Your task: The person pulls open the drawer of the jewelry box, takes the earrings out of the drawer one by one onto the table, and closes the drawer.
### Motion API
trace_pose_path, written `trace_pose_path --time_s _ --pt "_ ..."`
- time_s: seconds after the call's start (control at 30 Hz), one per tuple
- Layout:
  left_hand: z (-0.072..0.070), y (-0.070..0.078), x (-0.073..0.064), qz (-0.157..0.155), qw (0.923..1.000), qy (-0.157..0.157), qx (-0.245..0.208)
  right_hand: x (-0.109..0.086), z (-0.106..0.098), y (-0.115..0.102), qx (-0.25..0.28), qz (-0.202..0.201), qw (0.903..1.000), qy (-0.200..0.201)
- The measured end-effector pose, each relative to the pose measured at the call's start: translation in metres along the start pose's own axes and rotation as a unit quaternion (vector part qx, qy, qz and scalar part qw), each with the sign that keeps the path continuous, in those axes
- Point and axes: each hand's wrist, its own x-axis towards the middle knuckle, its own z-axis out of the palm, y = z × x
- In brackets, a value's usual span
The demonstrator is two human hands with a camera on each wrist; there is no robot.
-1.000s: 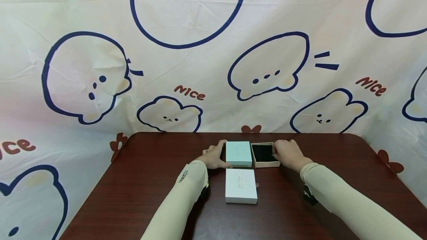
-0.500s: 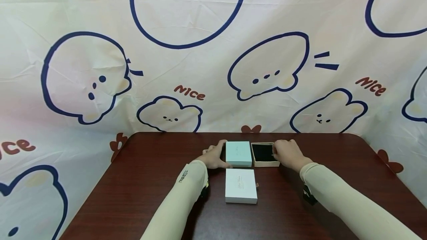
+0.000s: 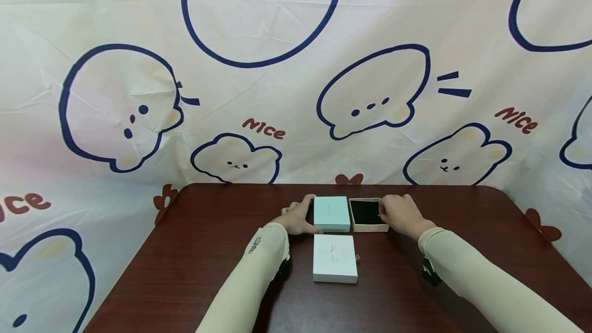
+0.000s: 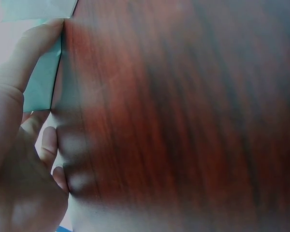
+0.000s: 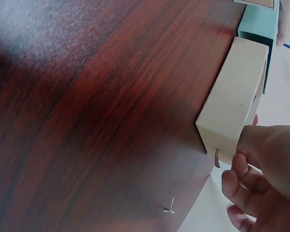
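Note:
A teal box sleeve (image 3: 331,214) lies on the table, and its side toward the right is an open end. My left hand (image 3: 296,219) holds it from the left, thumb at the near corner and index finger at the far one; the thumb presses the teal wall (image 4: 41,87) in the left wrist view. Right of the sleeve, a small gap apart, is a cream drawer (image 5: 234,84) with a black lining (image 3: 365,211). My right hand (image 3: 402,214) pinches the drawer's right end, beside a short ribbon tab (image 5: 217,158). Some fingertips are hidden.
A closed white box (image 3: 335,258) lies nearer me, with a small tab at its right side. A tiny thin silvery item (image 5: 169,209) lies on the dark red wooden table (image 3: 208,271), beyond the drawer's ribbon end. A printed cloth (image 3: 296,91) hangs behind the table.

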Motion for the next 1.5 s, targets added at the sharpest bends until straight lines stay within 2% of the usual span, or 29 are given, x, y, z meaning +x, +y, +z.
trace_pose_path --time_s 0.37,1.0,1.5 --pt "-0.0008 0.0013 -0.0011 0.001 1.0000 0.000 -0.002 0.0006 -0.0021 -0.0003 0.012 0.000 0.9999 -0.010" --pt "0.0009 0.0003 0.0012 0.001 1.0000 0.001 0.005 0.0001 -0.0016 0.0022 0.001 -0.008 1.0000 -0.002" --pt "0.0005 -0.0005 0.0004 0.004 1.0000 -0.002 -0.001 0.0014 -0.0049 0.0002 0.002 -0.002 0.9999 -0.012"
